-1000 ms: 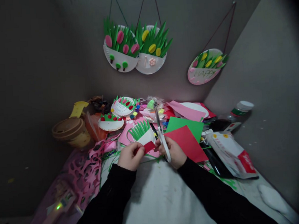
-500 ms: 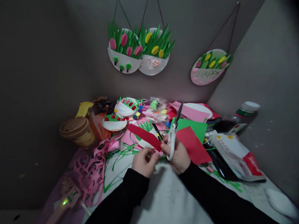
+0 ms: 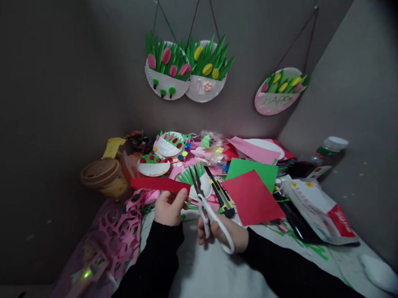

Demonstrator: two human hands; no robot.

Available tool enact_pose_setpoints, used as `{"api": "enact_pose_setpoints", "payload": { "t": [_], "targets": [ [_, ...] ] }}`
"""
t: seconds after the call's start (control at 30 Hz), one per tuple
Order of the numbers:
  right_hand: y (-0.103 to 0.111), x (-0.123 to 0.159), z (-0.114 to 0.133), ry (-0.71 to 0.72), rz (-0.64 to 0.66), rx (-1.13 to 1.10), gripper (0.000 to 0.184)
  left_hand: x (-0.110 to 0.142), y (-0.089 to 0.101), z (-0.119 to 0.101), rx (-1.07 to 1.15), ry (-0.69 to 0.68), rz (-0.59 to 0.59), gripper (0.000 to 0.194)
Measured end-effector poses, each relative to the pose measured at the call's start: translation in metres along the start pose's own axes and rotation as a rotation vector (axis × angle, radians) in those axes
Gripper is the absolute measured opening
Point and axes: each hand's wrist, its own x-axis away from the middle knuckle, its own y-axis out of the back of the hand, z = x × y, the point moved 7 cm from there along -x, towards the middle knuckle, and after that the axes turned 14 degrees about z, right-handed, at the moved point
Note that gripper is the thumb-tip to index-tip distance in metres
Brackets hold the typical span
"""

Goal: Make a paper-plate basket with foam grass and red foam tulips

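Note:
My left hand pinches one end of a long red paper strip, which sticks out level to the left. My right hand grips white-handled scissors; their dark blades are slightly parted and point up and away, just right of the strip's held end. Behind the blades lies a white paper plate with green paper grass. A black and yellow utility knife lies right of the scissors.
Red sheet and green sheet lie to the right, with a white and red packet and a glue bottle beyond. Brown pot and pink cut-out scrap sit left. Decorated plates hang on the wall.
The red strip swung from slanting up to lying level, pointing left. My right hand dropped lower and turned the scissors so the blades point up beside the strip.

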Motion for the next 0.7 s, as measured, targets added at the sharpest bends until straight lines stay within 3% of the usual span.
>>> {"api": "enact_pose_setpoints", "payload": {
  "t": [0.17,0.27,0.43,0.7],
  "targets": [
    [-0.003,0.001,-0.021,-0.034,-0.023,0.067,0.034,0.000,0.015,0.001,0.073,-0.025,-0.129,0.026],
    [0.000,0.001,-0.032,-0.041,-0.058,0.154,0.021,0.000,0.016,-0.003,0.056,-0.042,-0.131,0.024],
    [0.005,-0.002,-0.042,-0.101,-0.044,0.219,0.022,0.006,0.006,-0.010,-0.015,-0.048,-0.085,0.022],
    [0.004,-0.003,-0.036,-0.107,-0.072,0.223,0.020,0.011,-0.004,-0.010,-0.055,0.000,-0.049,0.020]
  ]
}}
